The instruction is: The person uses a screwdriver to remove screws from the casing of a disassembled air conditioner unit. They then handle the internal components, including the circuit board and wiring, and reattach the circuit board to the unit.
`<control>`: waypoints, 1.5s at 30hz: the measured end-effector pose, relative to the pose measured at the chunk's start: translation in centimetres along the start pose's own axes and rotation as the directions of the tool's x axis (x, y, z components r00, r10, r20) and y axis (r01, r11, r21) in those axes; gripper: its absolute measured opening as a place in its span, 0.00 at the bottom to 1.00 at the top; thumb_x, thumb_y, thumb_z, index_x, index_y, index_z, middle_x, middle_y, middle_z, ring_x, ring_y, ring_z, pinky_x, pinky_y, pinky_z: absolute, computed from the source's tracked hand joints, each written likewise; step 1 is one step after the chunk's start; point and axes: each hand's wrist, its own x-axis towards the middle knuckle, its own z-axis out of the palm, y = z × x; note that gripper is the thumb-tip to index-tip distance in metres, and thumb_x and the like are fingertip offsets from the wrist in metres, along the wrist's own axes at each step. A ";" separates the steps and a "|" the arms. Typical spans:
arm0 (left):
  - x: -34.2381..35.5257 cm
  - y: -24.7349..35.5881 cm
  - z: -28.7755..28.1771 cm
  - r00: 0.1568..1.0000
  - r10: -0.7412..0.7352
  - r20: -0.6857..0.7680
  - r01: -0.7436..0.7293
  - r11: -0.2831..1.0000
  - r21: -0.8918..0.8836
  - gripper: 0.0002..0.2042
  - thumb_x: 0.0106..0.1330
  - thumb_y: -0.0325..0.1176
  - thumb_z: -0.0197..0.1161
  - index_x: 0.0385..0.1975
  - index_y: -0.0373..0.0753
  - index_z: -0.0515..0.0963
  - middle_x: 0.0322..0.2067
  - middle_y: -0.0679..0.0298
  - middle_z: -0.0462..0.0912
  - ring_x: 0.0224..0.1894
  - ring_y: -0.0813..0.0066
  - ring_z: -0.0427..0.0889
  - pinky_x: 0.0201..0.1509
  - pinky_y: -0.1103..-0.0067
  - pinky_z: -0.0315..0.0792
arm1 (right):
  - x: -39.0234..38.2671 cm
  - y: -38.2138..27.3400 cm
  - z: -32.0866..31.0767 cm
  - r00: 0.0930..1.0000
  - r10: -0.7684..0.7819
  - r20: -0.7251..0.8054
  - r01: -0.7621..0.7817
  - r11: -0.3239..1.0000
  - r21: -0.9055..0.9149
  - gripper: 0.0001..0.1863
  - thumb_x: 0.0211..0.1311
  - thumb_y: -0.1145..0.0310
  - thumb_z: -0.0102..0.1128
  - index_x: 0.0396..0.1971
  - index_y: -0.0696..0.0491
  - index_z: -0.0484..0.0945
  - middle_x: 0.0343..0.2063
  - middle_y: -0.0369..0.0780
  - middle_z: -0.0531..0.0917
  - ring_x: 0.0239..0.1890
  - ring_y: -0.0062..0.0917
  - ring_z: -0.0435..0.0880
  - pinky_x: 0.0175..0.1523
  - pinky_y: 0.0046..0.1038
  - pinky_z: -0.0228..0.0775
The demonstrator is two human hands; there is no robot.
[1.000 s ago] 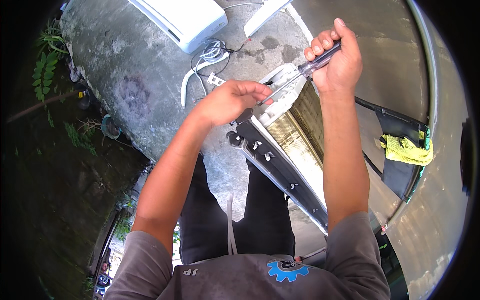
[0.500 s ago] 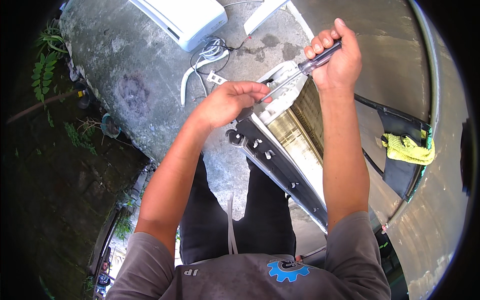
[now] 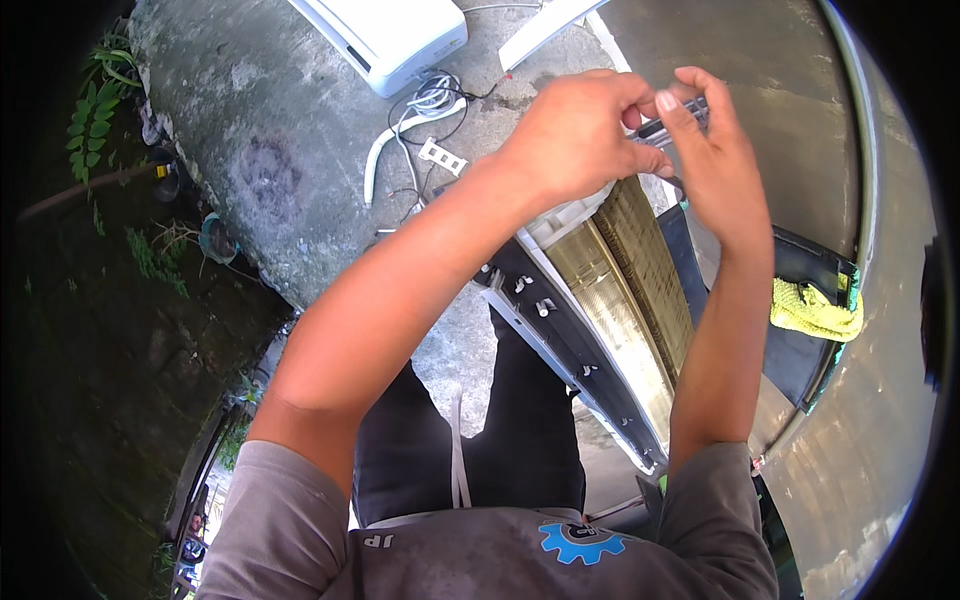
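Grip, right hand: fingers and thumb loosely closed about screwdriver handle; left hand alongside, hold unclear. Tool likely light, stiff, perhaps slick; best held mid-handle. Bodyward: finned coil, probably easily bent.

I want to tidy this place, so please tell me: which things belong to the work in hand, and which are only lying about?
Seem in use:
screwdriver, in the right hand, left hand close by
opened appliance with metal fins

Seem only lying about:
white casing
coiled cable
white strip
yellow cloth
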 end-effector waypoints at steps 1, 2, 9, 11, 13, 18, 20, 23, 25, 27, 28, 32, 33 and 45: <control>0.5 0.1 0.0 0.999 0.003 0.037 -0.004 0.999 0.039 0.21 0.67 0.41 0.76 0.56 0.38 0.85 0.45 0.66 0.90 0.43 0.79 0.85 0.50 0.77 0.80 | 0.0 0.4 -0.2 0.999 -0.034 0.013 0.033 0.996 0.077 0.30 0.74 0.49 0.65 0.63 0.57 0.77 0.44 0.39 0.88 0.43 0.27 0.86 0.48 0.34 0.77; 1.0 0.0 0.0 0.997 0.007 0.073 -0.013 0.997 0.078 0.20 0.68 0.41 0.76 0.56 0.39 0.86 0.45 0.67 0.90 0.42 0.79 0.85 0.49 0.77 0.79 | 0.1 0.9 -0.4 0.993 -0.087 0.084 0.052 0.934 0.354 0.27 0.75 0.52 0.64 0.63 0.56 0.77 0.45 0.39 0.87 0.42 0.25 0.85 0.49 0.31 0.77; 0.9 -2.7 0.0 0.933 -0.189 0.307 0.314 0.843 -0.437 0.20 0.71 0.40 0.73 0.60 0.39 0.84 0.46 0.65 0.90 0.47 0.79 0.83 0.54 0.75 0.78 | 1.0 3.4 0.4 0.994 0.025 0.105 -0.065 0.916 0.397 0.19 0.73 0.61 0.68 0.58 0.54 0.79 0.38 0.36 0.85 0.39 0.14 0.80 0.43 0.19 0.71; 0.1 -2.9 1.5 0.972 -0.139 0.189 0.191 0.936 -0.296 0.21 0.73 0.43 0.71 0.60 0.38 0.83 0.47 0.65 0.90 0.47 0.79 0.83 0.56 0.75 0.78 | 1.1 3.6 0.6 0.996 0.068 0.060 -0.074 0.992 0.101 0.18 0.72 0.60 0.70 0.54 0.55 0.80 0.32 0.33 0.81 0.34 0.12 0.76 0.38 0.18 0.68; 0.3 -3.4 2.1 0.980 -0.080 0.181 0.143 0.917 -0.371 0.23 0.73 0.43 0.71 0.62 0.37 0.81 0.46 0.65 0.89 0.49 0.78 0.84 0.58 0.74 0.77 | 1.2 3.6 0.8 0.999 -0.034 -0.001 0.034 0.994 0.105 0.19 0.71 0.59 0.71 0.53 0.54 0.80 0.32 0.33 0.82 0.33 0.13 0.76 0.38 0.19 0.69; 1.0 -5.0 2.3 0.935 -0.081 0.346 0.333 0.541 -0.772 0.24 0.70 0.36 0.75 0.62 0.36 0.77 0.43 0.67 0.89 0.51 0.81 0.84 0.59 0.77 0.77 | 1.7 3.0 0.9 0.994 -0.077 0.075 0.006 0.740 0.673 0.24 0.71 0.53 0.71 0.55 0.55 0.80 0.34 0.35 0.84 0.35 0.18 0.78 0.41 0.24 0.72; 0.8 -5.4 2.9 0.950 -0.098 0.297 0.298 0.573 -0.764 0.22 0.72 0.37 0.73 0.61 0.36 0.77 0.44 0.65 0.90 0.51 0.81 0.84 0.60 0.78 0.76 | 1.8 2.8 0.9 0.996 0.063 0.069 -0.088 0.883 0.461 0.24 0.71 0.54 0.70 0.57 0.56 0.80 0.38 0.37 0.85 0.40 0.20 0.81 0.47 0.27 0.75; 0.3 -5.8 4.0 0.982 -0.095 0.162 0.181 0.711 -0.679 0.18 0.78 0.44 0.65 0.56 0.37 0.79 0.47 0.60 0.91 0.51 0.80 0.84 0.62 0.78 0.75 | 1.5 2.7 0.9 0.998 0.066 -0.011 -0.067 0.991 -0.117 0.21 0.72 0.60 0.69 0.57 0.58 0.80 0.41 0.37 0.86 0.43 0.20 0.83 0.50 0.30 0.78; 0.3 -6.3 3.9 0.964 -0.076 0.253 0.247 0.606 -0.757 0.17 0.79 0.44 0.64 0.55 0.37 0.80 0.47 0.61 0.91 0.50 0.80 0.84 0.62 0.78 0.75 | 1.3 2.7 1.0 0.997 -0.069 -0.024 0.071 0.992 0.102 0.21 0.72 0.58 0.70 0.55 0.58 0.80 0.37 0.36 0.85 0.39 0.21 0.83 0.47 0.30 0.78; 0.4 -6.6 3.5 0.938 -0.079 0.338 0.323 0.556 -0.766 0.18 0.80 0.46 0.61 0.55 0.37 0.82 0.46 0.61 0.91 0.49 0.79 0.85 0.59 0.80 0.75 | 1.2 2.7 1.1 0.991 -0.131 -0.018 0.126 0.891 0.436 0.22 0.72 0.56 0.69 0.54 0.58 0.81 0.35 0.35 0.85 0.37 0.21 0.82 0.45 0.30 0.78; 0.6 -6.6 3.4 0.948 -0.053 0.315 0.292 0.548 -0.784 0.19 0.80 0.47 0.61 0.56 0.37 0.82 0.46 0.61 0.91 0.49 0.80 0.84 0.60 0.80 0.74 | 1.1 2.7 1.3 0.996 -0.091 0.011 0.064 0.778 0.625 0.23 0.72 0.54 0.69 0.54 0.57 0.81 0.35 0.35 0.85 0.37 0.21 0.81 0.45 0.30 0.77; 0.8 -6.2 3.4 0.955 -0.107 0.278 0.281 0.631 -0.723 0.18 0.80 0.46 0.61 0.56 0.37 0.82 0.49 0.61 0.90 0.52 0.79 0.83 0.65 0.77 0.72 | 1.3 2.3 1.4 0.992 0.115 0.055 -0.125 0.954 0.272 0.23 0.73 0.56 0.68 0.59 0.56 0.80 0.39 0.37 0.85 0.41 0.22 0.82 0.49 0.30 0.77; 0.8 -6.0 3.4 0.958 -0.101 0.267 0.264 0.666 -0.697 0.18 0.80 0.45 0.61 0.55 0.37 0.83 0.49 0.62 0.90 0.52 0.79 0.83 0.65 0.76 0.71 | 1.4 2.2 1.3 0.996 0.076 0.050 -0.083 0.983 0.166 0.23 0.72 0.57 0.69 0.58 0.56 0.80 0.39 0.37 0.86 0.41 0.21 0.82 0.49 0.30 0.77; 1.2 -5.5 1.9 0.966 -0.122 0.230 0.204 0.903 -0.377 0.18 0.71 0.44 0.72 0.50 0.36 0.87 0.46 0.69 0.89 0.50 0.81 0.82 0.64 0.80 0.70 | 2.1 4.0 1.5 0.997 -0.072 0.027 0.067 0.985 0.158 0.25 0.70 0.62 0.73 0.61 0.57 0.79 0.40 0.38 0.87 0.42 0.21 0.85 0.47 0.25 0.79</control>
